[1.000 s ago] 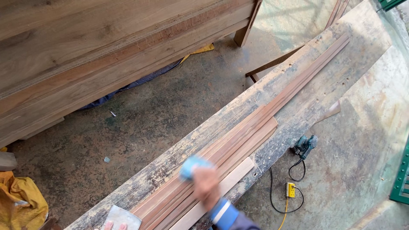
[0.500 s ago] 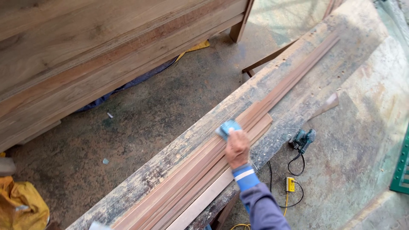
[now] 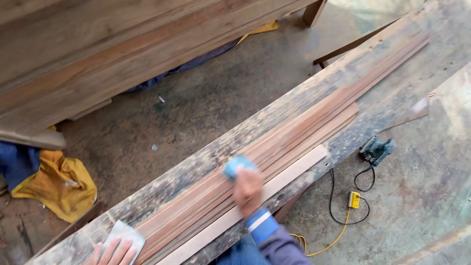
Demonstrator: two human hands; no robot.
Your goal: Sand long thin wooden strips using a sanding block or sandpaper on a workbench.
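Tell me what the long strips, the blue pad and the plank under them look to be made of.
The long strips look like bare reddish-brown wood, matte, with lengthwise grain. The blue pad under the right hand looks soft, perhaps foam or cloth; blur leaves it open. The plank beneath seems rough, weathered wood, mottled grey and dusty.

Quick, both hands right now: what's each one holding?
Left hand: flat and open, fingers spread on a pale sheet.
Right hand: closed on a blue sanding block against the wood strips.
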